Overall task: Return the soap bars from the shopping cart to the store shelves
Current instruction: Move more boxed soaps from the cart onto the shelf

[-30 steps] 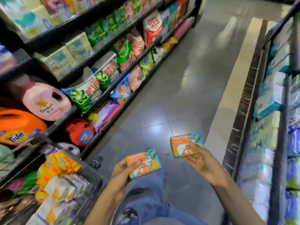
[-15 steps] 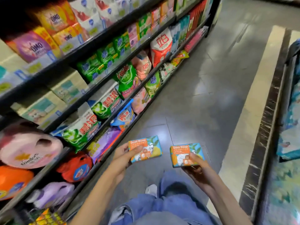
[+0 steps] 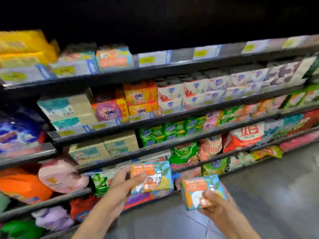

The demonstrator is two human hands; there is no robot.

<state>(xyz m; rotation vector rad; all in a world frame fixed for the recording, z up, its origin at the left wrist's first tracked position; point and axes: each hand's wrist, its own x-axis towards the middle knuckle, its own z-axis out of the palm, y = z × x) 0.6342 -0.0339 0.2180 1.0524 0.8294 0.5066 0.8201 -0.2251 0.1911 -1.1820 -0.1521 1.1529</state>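
Each hand carries one soap bar in an orange, blue and green "Goat Soap" box. My left hand [image 3: 123, 184] grips the left soap box [image 3: 152, 176] by its left end, thumb across the front. My right hand [image 3: 213, 203] holds the right soap box [image 3: 201, 191] from below, a little lower and to the right. Both boxes hang in front of the lower shelves [image 3: 155, 149]. A matching box [image 3: 114, 57] stands on the top shelf at the left. The shopping cart is out of view.
Black shelving fills the view: boxed soaps and OMO boxes [image 3: 110, 109] in the middle rows, green packs [image 3: 155, 135], detergent bags [image 3: 245, 135] and jugs [image 3: 60, 175] lower down. Grey tiled floor [image 3: 267, 195] lies to the right. The picture is motion-blurred.
My view has swung up and left from the aisle floor to face the shelves. Both hands have risen with their soap boxes toward the shelving. The cart has left the view.
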